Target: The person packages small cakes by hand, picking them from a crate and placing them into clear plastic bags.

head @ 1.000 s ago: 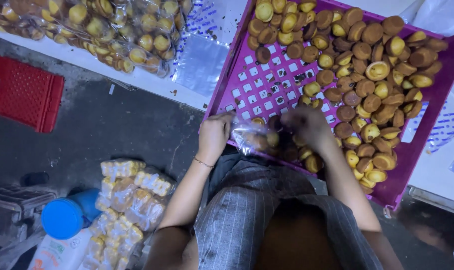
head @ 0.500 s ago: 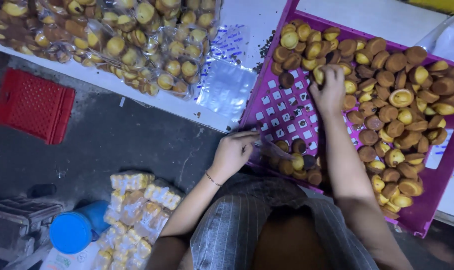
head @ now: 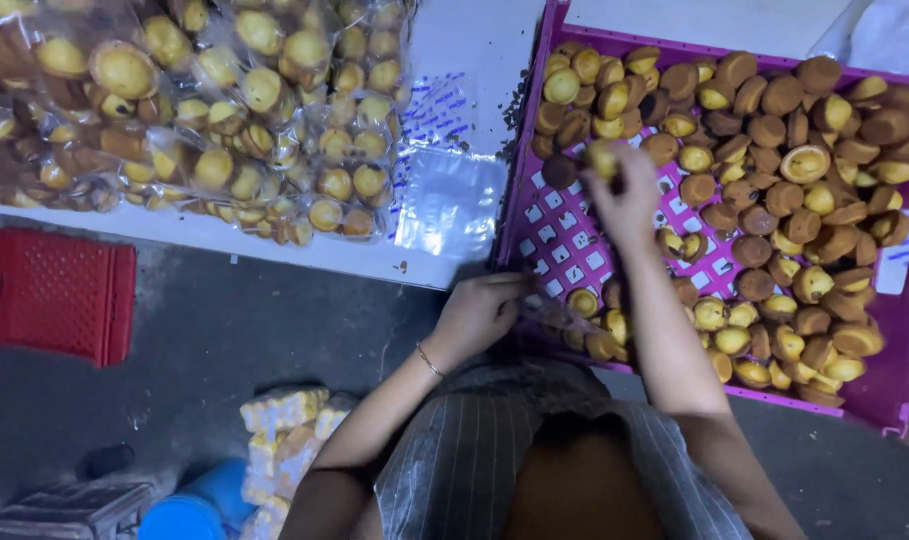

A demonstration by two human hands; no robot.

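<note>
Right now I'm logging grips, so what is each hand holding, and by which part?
The right hand pinches a small yellow cake at its fingertips. The left hand grips the clear bag by its open edge.

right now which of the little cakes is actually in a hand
The small yellow cake pinched in the right hand, raised over the far left part of the purple crate. The others lie loose in the crate or are sealed in bags.

A small food-packing workshop: a purple plastic crate (head: 534,215) heaped with loose small cakes (head: 774,190) sits on a white table (head: 454,45) beside piles of bagged cakes (head: 204,110) and empty clear bags (head: 451,205), above a bare concrete floor (head: 224,340) with a red crate (head: 49,295).
</note>
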